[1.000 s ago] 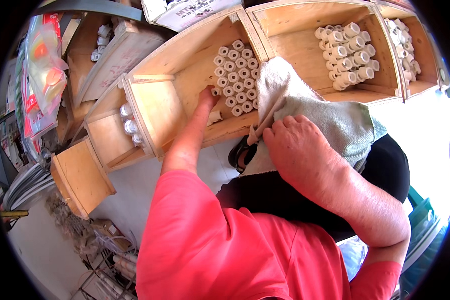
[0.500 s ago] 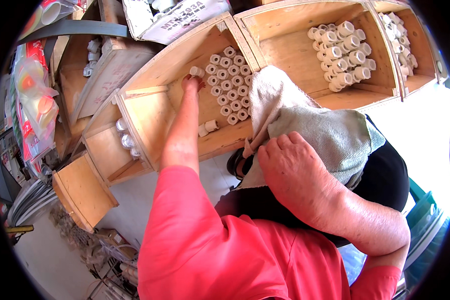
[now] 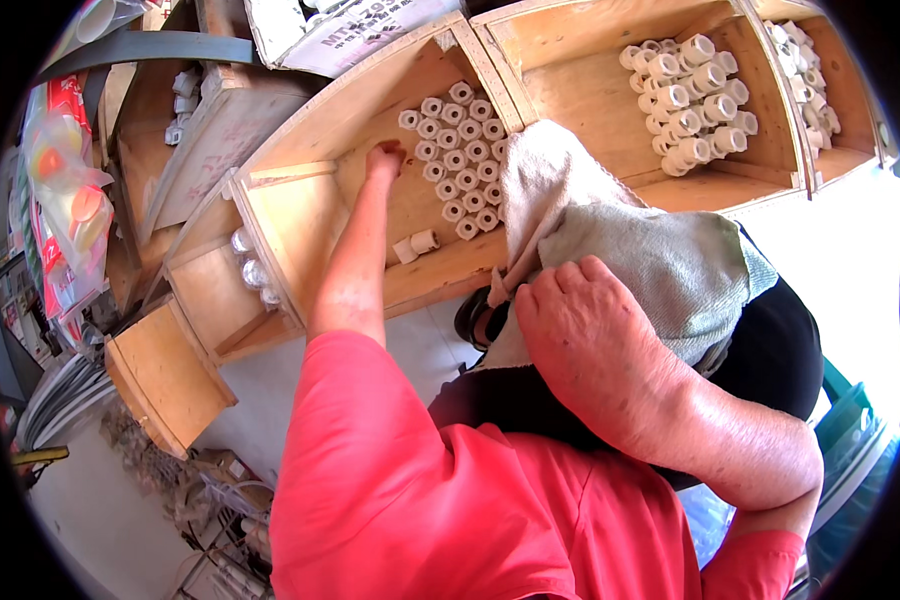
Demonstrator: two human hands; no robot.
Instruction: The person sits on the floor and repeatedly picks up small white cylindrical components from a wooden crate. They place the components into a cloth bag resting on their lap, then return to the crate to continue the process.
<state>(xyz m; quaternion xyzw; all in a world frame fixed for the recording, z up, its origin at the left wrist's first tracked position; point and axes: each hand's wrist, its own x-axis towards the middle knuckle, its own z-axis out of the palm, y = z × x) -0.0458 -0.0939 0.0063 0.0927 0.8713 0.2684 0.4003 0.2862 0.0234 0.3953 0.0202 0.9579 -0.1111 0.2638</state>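
My left hand [image 3: 385, 160] reaches into a wooden bin, just left of the rows of white plastic pipe fittings [image 3: 455, 157] standing on end. Nothing shows in it, and its fingers look slightly apart. A single upright fitting [image 3: 408, 120] stands at the far left corner of the rows, just beyond the fingers. Two more fittings [image 3: 416, 245] lie on their sides near the bin's front wall. Over my knee is a greyish cloth [image 3: 650, 270], with my right hand [image 3: 585, 315] resting on it. That hand's fingers are curled together, and what lies beneath them is hidden.
To the right, another wooden bin [image 3: 560, 85] holds stacked white fittings [image 3: 690, 100], and a farther bin holds more [image 3: 802, 85]. Clear-wrapped items [image 3: 255, 272] sit in a small compartment at left. A white carton [image 3: 355, 35] stands behind, and plastic bags [image 3: 70, 200] hang at far left.
The fitting at my left hand now stands upright at the rows' far corner; the hand has let go of it. My right hand stays on the cloth.
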